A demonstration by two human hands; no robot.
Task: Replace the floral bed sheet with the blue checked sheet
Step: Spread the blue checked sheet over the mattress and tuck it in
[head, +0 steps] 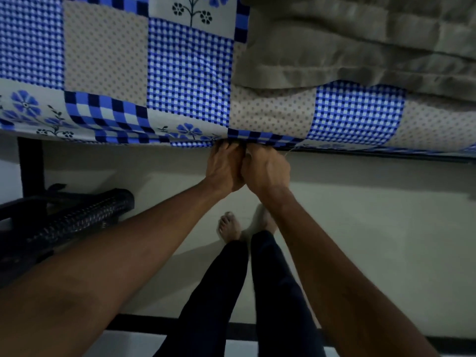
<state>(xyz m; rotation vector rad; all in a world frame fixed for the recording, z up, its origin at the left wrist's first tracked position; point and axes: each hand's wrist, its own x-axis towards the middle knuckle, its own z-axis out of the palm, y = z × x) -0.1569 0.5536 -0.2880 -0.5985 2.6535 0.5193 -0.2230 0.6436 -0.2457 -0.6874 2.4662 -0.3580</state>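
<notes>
Bedroom: sheeted bed (180, 73), tiled floor (360, 240)

You're looking at a grey-green blanket (360, 42) lying folded at upper right. A black woven basket (77, 217) is sitting on the pale floor (373, 240) at left, beside a black bed-frame leg (31, 166).

No words, labels, brand names or numbers can be read anywhere here. The sheet (190, 73) carries only printed checks, dots and flower shapes. None of these patterns forms letters or signs.
</notes>
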